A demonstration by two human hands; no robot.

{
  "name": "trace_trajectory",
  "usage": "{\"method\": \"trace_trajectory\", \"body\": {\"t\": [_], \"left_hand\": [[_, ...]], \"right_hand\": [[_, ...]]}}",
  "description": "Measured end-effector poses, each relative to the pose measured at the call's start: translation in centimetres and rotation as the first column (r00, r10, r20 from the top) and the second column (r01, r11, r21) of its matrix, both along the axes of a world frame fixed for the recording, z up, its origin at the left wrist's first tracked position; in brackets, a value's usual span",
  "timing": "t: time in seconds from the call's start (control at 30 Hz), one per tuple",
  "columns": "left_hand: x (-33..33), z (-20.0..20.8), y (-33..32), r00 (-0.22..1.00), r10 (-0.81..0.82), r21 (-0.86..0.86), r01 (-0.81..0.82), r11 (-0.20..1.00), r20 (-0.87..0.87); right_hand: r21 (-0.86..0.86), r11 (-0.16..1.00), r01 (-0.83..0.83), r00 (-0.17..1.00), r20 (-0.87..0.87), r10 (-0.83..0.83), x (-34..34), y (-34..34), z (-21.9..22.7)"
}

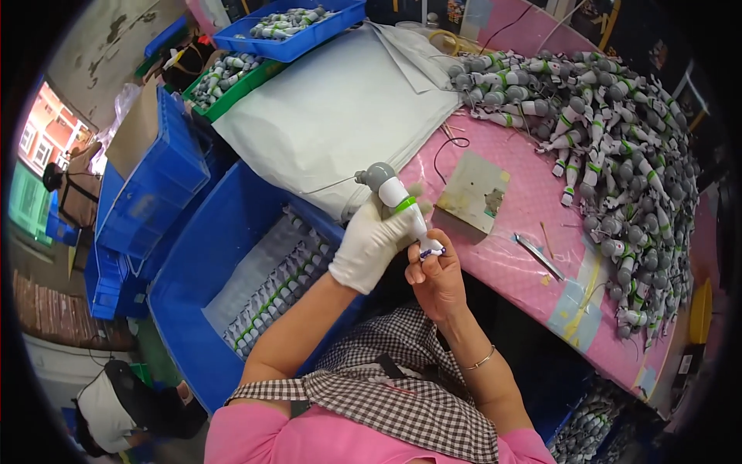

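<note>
In the middle of the view I hold a small toy figure (391, 190) with a round grey head, a white body and a bright green band. A thin wire sticks out from its head toward the left. My left hand (365, 246), in a white glove, is wrapped round the body. The bare fingers of my right hand (437, 284) are closed on its lower white end, where small dark blue marks show. The figure is tilted, head up and to the left, above the gap between the table and a blue bin.
Many similar figures (610, 147) are heaped on the pink table (421, 166) at right. A metal block (473, 193) and a tweezer-like tool (539, 256) lie nearer. The blue bin (185, 309) at left holds rows of figures. A person (112, 410) bends at lower left.
</note>
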State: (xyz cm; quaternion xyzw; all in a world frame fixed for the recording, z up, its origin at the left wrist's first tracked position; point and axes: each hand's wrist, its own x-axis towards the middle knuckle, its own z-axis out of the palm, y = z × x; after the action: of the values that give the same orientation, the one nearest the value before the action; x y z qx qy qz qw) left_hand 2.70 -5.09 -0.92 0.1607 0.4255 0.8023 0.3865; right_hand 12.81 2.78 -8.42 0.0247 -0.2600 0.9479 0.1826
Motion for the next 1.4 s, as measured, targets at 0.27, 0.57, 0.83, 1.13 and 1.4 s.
{"method": "trace_trajectory", "body": {"t": [0.27, 0.57, 0.83, 1.13, 1.4], "left_hand": [[-0.6, -1.7, 2.0, 0.946, 0.321, -0.133, -0.326, 0.936, -0.054], [-1.9, -0.9, -0.1, 0.955, 0.123, -0.014, -0.124, 0.992, 0.268], [-1.5, -0.9, -2.3, 0.972, 0.013, 0.022, -0.019, 1.000, 0.234], [-2.5, -5.5, -3.7, 0.943, -0.029, 0.119, -0.011, 0.993, 0.332], [-1.7, -4.1, -3.4, 0.905, 0.112, -0.021, -0.113, 0.993, 0.410]], "right_hand": [[-0.126, 0.992, 0.020, 0.999, -0.040, -0.025, -0.9, -2.5, -0.1], [0.137, 0.973, 0.187, 0.982, -0.041, -0.184, -0.9, -3.1, -0.1], [0.932, 0.118, 0.342, 0.868, -0.266, -0.419, -0.7, -1.9, 1.0], [0.959, 0.080, 0.272, 0.920, -0.235, -0.313, -0.4, -2.1, 1.3], [0.975, -0.003, 0.223, 0.939, -0.216, -0.266, -0.4, -1.4, 1.2]]}}
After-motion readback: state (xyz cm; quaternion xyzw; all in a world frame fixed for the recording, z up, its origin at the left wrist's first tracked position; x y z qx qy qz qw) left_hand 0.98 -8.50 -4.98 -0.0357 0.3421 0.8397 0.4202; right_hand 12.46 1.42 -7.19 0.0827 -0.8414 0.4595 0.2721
